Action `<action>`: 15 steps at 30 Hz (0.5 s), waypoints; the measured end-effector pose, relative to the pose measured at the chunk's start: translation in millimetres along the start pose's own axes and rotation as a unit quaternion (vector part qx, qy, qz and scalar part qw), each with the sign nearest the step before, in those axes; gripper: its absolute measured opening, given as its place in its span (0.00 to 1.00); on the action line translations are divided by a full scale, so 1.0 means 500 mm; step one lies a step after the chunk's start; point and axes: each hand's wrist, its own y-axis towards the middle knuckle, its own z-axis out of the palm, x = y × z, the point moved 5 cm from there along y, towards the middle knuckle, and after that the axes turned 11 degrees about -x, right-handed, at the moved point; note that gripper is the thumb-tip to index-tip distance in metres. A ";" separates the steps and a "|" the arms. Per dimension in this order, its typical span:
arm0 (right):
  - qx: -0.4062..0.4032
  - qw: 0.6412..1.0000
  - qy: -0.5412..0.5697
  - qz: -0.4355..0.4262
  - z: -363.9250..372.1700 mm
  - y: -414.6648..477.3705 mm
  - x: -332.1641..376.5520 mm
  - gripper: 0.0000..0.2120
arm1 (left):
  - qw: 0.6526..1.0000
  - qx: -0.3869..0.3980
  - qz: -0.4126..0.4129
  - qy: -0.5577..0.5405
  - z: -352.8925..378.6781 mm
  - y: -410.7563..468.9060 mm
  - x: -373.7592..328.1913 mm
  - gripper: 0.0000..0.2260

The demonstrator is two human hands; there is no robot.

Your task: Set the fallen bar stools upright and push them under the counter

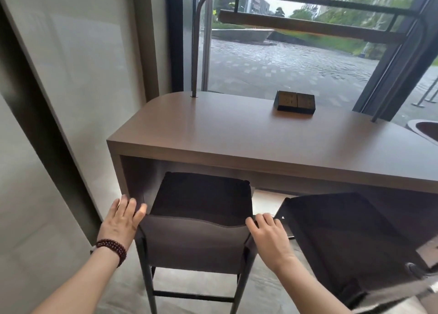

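Stool (201, 200) on the left stands upright, seat partway under the desk (237, 133), backrest (192, 240) twd the person. Left hand (122, 219), w/ a bead bracelet (111, 247) on the wrist, has fingers straight at the backrest's left top corner. Right hand (269, 233) rests relaxed fingers on the right corner, so neither grip is clamped. 2nd stool (343, 230) sits just beside it, angled. Small dark box (295, 101) on the desk.

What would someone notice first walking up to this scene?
A left hand and right hand flank the backrest of an upright dark bar stool at centre, its seat partly under the wooden counter. A second stool is at right; wet paving shows through the window behind.
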 end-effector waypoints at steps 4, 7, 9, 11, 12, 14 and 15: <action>-0.020 0.999 0.014 0.026 0.004 0.016 -0.008 0.23 | 1.000 -0.012 0.003 -0.001 0.008 0.029 -0.005 0.32; -0.011 0.999 0.025 0.043 0.020 -0.004 -0.014 0.23 | 0.999 -0.015 0.031 0.004 0.012 0.039 -0.021 0.31; -0.021 0.998 0.031 0.054 0.018 -0.004 -0.026 0.24 | 0.999 -0.034 0.040 0.004 0.001 0.054 -0.028 0.30; -0.018 0.998 0.034 0.058 0.018 -0.004 -0.031 0.26 | 0.999 -0.015 0.050 0.014 -0.008 0.059 -0.032 0.29; -0.015 0.997 0.040 0.060 0.016 -0.004 -0.030 0.26 | 0.999 -0.014 0.047 0.018 -0.011 0.060 -0.030 0.29; -0.010 0.996 0.058 0.068 0.014 -0.006 -0.026 0.27 | 0.999 -0.003 0.043 0.015 -0.006 0.056 -0.023 0.29; -0.011 0.995 0.067 0.074 0.014 -0.008 -0.025 0.28 | 0.999 0.006 0.045 0.008 -0.008 0.053 -0.021 0.29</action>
